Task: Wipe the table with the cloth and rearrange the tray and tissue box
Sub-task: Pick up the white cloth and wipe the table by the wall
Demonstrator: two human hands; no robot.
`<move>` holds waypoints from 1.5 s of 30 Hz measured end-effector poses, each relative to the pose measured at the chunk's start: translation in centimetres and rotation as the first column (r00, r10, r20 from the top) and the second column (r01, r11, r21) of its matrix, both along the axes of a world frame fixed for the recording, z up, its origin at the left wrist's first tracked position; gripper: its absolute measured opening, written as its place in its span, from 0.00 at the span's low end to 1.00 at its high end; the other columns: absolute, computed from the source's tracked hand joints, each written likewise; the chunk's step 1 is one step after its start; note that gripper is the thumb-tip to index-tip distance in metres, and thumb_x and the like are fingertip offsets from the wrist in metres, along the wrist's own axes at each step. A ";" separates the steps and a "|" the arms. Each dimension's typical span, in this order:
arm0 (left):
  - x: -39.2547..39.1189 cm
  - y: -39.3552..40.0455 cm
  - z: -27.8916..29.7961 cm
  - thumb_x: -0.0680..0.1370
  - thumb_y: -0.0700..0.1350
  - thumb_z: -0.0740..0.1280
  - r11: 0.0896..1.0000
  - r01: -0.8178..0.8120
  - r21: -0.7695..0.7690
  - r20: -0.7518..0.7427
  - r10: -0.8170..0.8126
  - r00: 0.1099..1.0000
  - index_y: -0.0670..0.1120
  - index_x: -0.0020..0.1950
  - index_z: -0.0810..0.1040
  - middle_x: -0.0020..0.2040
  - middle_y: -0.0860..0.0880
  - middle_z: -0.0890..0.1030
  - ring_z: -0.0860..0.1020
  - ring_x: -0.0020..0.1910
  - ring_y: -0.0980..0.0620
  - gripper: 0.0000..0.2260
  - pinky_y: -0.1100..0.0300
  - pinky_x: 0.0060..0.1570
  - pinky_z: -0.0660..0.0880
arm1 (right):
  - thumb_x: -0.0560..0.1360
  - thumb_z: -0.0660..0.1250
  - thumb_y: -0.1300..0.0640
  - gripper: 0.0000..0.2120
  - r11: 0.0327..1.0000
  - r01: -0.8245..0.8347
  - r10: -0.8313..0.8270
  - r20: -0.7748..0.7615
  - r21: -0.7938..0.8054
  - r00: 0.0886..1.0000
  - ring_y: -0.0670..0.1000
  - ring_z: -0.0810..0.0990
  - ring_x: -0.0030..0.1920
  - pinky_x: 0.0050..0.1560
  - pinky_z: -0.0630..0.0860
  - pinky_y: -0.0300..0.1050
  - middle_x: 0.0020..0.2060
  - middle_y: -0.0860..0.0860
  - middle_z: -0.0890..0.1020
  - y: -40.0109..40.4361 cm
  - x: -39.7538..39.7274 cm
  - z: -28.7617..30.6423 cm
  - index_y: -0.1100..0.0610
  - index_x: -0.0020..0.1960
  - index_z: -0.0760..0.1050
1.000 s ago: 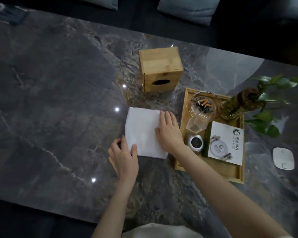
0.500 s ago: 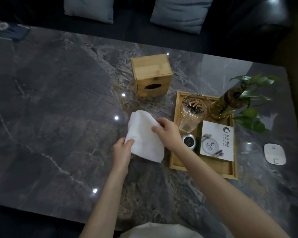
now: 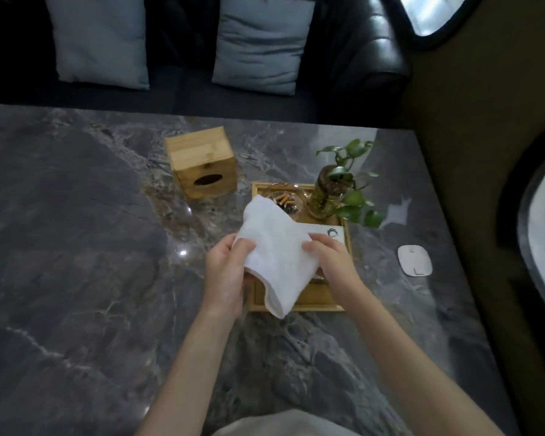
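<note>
A folded white cloth (image 3: 274, 250) hangs in the air above the dark marble table (image 3: 76, 247), held on both sides. My left hand (image 3: 225, 272) grips its left edge and my right hand (image 3: 331, 259) grips its right edge. Behind the cloth lies the wooden tray (image 3: 312, 302), partly hidden, with an ashtray (image 3: 285, 199), a plant in a glass jar (image 3: 328, 193) and a white card (image 3: 328, 231) on it. The wooden tissue box (image 3: 203, 162) stands on the table to the tray's far left, its oval opening facing me.
A white flat pad (image 3: 414, 260) lies on the table right of the tray. A dark sofa with two grey cushions (image 3: 258, 42) runs along the table's far edge. The table's right edge (image 3: 453, 247) borders a brown floor.
The cloth lay flat on the table under both hands; now both hands have lifted it off the surface and hold it over the tray's near left part. The view has tilted up.
</note>
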State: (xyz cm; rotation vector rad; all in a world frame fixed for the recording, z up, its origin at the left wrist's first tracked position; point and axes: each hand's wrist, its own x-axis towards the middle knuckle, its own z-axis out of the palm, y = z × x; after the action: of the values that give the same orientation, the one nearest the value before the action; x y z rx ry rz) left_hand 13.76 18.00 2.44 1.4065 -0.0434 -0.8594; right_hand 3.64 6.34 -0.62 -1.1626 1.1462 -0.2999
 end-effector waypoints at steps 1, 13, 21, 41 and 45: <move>-1.0 -0.7 0.5 0.74 0.37 0.62 1.000 0.022 -0.022 0.008 -0.022 1.000 0.45 0.39 0.77 0.38 0.47 0.79 0.77 0.37 0.51 0.06 0.63 0.29 0.74 | 0.74 0.63 0.62 0.08 0.999 0.031 -0.031 -0.002 0.035 1.000 0.47 0.75 0.42 0.39 0.73 0.40 0.42 0.49 0.78 -0.3 -1.0 -0.1 0.58 0.53 0.74; -12.0 -9.6 2.9 0.75 0.36 0.62 0.937 0.263 -0.231 -0.262 -0.321 0.910 0.42 0.46 0.76 0.36 0.46 0.80 0.80 0.35 0.51 0.05 0.58 0.35 0.78 | 0.69 0.63 0.36 0.36 0.614 0.183 -0.596 0.299 0.767 0.745 0.59 0.73 0.63 0.70 0.64 0.51 0.64 0.61 0.74 -2.6 -12.8 -2.8 0.64 0.64 0.71; -16.5 -13.5 -0.4 0.75 0.38 0.61 0.947 0.275 -0.166 -0.471 -0.321 0.822 0.43 0.45 0.76 0.34 0.48 0.83 0.81 0.38 0.50 0.05 0.56 0.40 0.78 | 0.66 0.68 0.42 0.33 0.685 0.173 -0.662 0.505 0.708 0.554 0.59 0.82 0.51 0.53 0.78 0.53 0.56 0.60 0.80 -6.3 -18.5 -1.9 0.60 0.65 0.71; -13.6 -21.3 -12.1 0.80 0.47 0.52 0.644 0.202 0.738 0.559 -0.750 0.353 0.42 0.71 0.62 0.73 0.45 0.65 0.63 0.71 0.48 0.21 0.51 0.69 0.64 | 0.78 0.53 0.42 0.22 0.977 0.149 -0.150 0.008 -0.155 0.989 0.47 0.73 0.47 0.51 0.69 0.46 0.50 0.48 0.73 -23.8 -17.0 3.3 0.52 0.67 0.65; -13.6 -22.4 -14.1 0.80 0.52 0.45 0.529 0.168 0.832 0.504 -0.847 0.167 0.42 0.75 0.49 0.77 0.48 0.47 0.43 0.76 0.52 0.26 0.51 0.72 0.57 | 0.77 0.55 0.46 0.21 0.898 0.038 -0.112 -0.145 -0.439 0.983 0.56 0.79 0.44 0.46 0.77 0.56 0.45 0.57 0.80 -27.0 -14.6 1.6 0.62 0.54 0.74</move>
State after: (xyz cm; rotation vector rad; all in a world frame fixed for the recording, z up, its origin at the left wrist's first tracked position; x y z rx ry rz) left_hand 0.15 -4.41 -11.69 2.4760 -1.4056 -0.5462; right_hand -11.00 -20.64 0.96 -1.5614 1.3131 -0.5484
